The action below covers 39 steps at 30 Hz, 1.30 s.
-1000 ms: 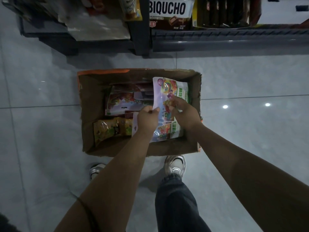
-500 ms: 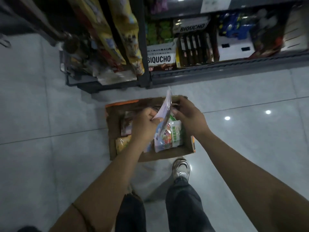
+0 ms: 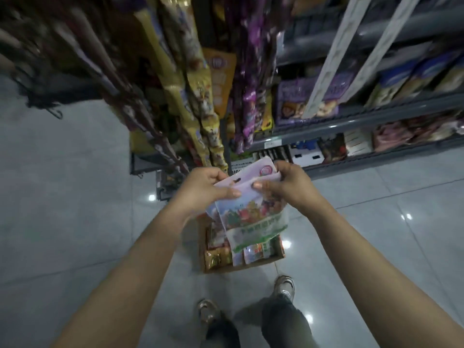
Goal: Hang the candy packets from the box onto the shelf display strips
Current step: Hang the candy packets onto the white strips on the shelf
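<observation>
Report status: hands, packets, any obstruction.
Both hands, left and right, pinch candy packets above box. Empty display strips upper right. Nothing blocking.

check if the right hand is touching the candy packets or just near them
Touching. The head view shows the right hand pinching the top edge of the candy packets, thumb pressed on the front and fingers behind. The left hand grips the same edge.
</observation>
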Available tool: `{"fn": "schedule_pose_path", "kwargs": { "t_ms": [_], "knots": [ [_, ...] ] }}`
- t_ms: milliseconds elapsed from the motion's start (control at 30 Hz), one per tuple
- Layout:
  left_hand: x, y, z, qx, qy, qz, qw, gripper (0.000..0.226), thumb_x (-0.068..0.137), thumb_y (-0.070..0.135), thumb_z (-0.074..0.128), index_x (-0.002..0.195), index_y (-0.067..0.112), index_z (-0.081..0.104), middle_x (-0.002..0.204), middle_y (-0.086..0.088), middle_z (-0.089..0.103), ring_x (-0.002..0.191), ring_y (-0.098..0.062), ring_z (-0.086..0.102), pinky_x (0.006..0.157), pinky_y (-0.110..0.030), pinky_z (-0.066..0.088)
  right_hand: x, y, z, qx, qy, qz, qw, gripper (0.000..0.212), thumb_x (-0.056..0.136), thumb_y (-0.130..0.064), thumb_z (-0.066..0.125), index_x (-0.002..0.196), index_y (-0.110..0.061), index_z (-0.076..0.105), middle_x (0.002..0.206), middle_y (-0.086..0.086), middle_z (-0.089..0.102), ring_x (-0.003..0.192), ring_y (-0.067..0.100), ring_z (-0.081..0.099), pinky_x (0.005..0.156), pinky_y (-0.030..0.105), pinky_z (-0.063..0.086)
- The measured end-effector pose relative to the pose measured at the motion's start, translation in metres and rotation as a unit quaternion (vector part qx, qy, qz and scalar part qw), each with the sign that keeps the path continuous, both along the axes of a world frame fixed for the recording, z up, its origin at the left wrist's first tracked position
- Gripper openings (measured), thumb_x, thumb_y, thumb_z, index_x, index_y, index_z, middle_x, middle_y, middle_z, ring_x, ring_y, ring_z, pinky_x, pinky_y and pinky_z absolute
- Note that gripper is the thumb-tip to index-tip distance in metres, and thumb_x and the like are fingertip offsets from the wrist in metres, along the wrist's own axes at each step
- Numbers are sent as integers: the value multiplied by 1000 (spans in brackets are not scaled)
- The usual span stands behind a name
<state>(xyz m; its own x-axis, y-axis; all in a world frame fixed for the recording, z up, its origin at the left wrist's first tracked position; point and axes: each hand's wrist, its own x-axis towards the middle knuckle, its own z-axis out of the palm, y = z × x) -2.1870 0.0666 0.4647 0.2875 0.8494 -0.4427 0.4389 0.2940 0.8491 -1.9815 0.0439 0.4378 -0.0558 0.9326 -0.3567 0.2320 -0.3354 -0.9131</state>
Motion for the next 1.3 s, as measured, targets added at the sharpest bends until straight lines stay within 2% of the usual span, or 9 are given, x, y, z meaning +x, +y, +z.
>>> {"fn": "schedule_pose_path", "kwargs": {
  "t_ms": [200, 333, 500, 700, 867, 967, 1033, 1200, 1300],
  "knots": [
    [28, 6, 81, -33, -97, 97, 990, 4, 80, 11, 71, 80, 15, 68, 76, -1, 68, 73, -18, 62, 64, -29, 47, 28, 3, 87, 38, 29, -78, 996, 24, 73, -16, 79, 78, -8, 57, 64, 0, 61, 55, 12, 56, 53, 27, 48],
    [59, 0, 100, -17, -163, 169, 972, 15, 81, 10, 69, 95, 8, 70, 89, -7, 72, 81, -21, 67, 72, -28, 51, 56, 1, 118, 50, 43, -115, 991, 27, 73, -16, 79, 86, -1, 61, 76, 10, 65, 69, 24, 61, 68, 45, 54],
    [103, 3, 115, 49, -117, 200, 972, 21, 82, 19, 70, 102, 12, 70, 97, -9, 73, 90, -28, 69, 81, -42, 56, 85, 2, 137, 52, 66, -149, 985, 26, 75, -13, 77, 98, -9, 66, 94, 11, 72, 87, 27, 69, 82, 47, 56],
    [137, 19, 124, 103, -79, 152, 980, 13, 89, 13, 63, 101, 16, 66, 94, -1, 69, 83, -15, 67, 69, -26, 54, 111, 9, 140, 58, 21, -169, 984, 48, 74, -23, 78, 115, -19, 53, 110, 6, 65, 94, 22, 66, 81, 42, 57],
    [159, 38, 110, 163, -10, 63, 985, 23, 90, 13, 61, 112, 10, 66, 99, -1, 65, 92, -18, 61, 78, -25, 46, 132, 10, 127, 126, -28, -206, 970, 59, 74, -20, 79, 117, -39, 44, 127, 1, 50, 108, 19, 56, 80, 26, 52],
    [172, 46, 95, 149, 13, -1, 989, 23, 92, 14, 57, 114, 11, 65, 108, -3, 65, 99, -19, 59, 82, -27, 44, 151, 14, 120, 136, -138, -158, 968, 29, 77, -28, 75, 103, -33, 63, 111, -1, 56, 103, 12, 52, 75, 13, 40],
    [179, 52, 86, 141, 28, -43, 989, 26, 93, 15, 56, 118, 11, 63, 115, -6, 65, 105, -21, 59, 87, -29, 44, 160, 22, 119, 118, -171, -113, 972, 14, 77, -32, 74, 90, -25, 73, 97, -3, 62, 92, 11, 55, 69, 18, 38],
    [195, 71, 69, 137, 56, -84, 985, 30, 95, 13, 52, 123, 18, 59, 120, 2, 60, 110, -15, 54, 92, -28, 41, 177, 55, 116, 40, -182, -13, 982, 19, 83, -29, 69, 65, -29, 64, 66, -13, 61, 64, 4, 57, 50, 8, 37],
    [205, 80, 57, 130, 57, -81, 987, 37, 95, 7, 49, 128, 20, 56, 127, 0, 58, 116, -16, 52, 96, -26, 40, 190, 79, 106, 15, -179, -5, 984, 16, 82, -27, 72, 66, -24, 68, 66, 1, 67, 62, 17, 61, 46, 9, 40]
  ]
}}
